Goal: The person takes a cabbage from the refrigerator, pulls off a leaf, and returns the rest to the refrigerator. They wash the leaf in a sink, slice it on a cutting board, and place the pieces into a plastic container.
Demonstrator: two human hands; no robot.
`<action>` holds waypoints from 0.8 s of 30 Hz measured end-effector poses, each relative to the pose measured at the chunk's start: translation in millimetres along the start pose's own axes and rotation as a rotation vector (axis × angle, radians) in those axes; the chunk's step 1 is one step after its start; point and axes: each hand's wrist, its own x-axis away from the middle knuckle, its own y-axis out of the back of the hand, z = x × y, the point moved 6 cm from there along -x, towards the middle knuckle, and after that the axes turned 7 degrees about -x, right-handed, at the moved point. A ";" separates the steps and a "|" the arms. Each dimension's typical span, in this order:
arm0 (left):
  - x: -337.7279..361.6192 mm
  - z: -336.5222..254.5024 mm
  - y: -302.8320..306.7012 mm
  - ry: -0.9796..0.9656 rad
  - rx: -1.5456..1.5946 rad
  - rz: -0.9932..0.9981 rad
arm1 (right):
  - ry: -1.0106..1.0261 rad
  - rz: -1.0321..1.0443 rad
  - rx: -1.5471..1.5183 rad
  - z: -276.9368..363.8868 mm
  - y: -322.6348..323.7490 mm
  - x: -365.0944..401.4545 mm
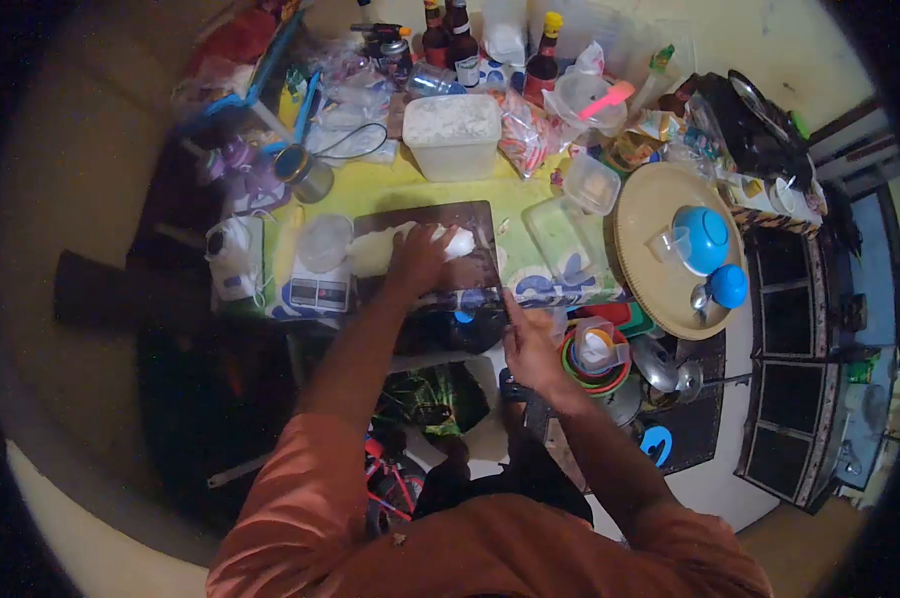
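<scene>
A long white, dough-like roll (374, 251) lies across a dark cutting board (435, 216) at the near edge of the table. My left hand (422, 261) presses down over the roll's right part, fingers bent around it, and a white end shows past the fingertips. By the board's right near corner, my right hand (531, 351) is closed around the handle of a knife (500, 276). Its thin blade points away from me along the board's right side. Left of the board, a clear round bowl (325, 242) sits on a kitchen scale (319, 292).
Behind the board stands a white-filled tub (453, 135), with sauce bottles (541, 65) and plastic bags farther back. A glass jar (303, 173) is at left. To the right are a clear container (559, 239) and a round woven tray (649, 199) bearing blue bowls (702, 241).
</scene>
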 end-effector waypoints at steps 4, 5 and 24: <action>-1.4 -0.7 -4.3 0.014 -0.043 -0.015 | -0.051 0.064 -0.002 -0.3 -14.9 -5.2; -1.7 -0.2 -6.0 0.024 -0.036 -0.009 | -0.138 0.133 0.034 -1.4 -18.6 -5.2; -8.0 -5.0 -1.1 0.149 0.026 0.205 | -0.152 0.012 -0.075 -2.3 -31.3 12.0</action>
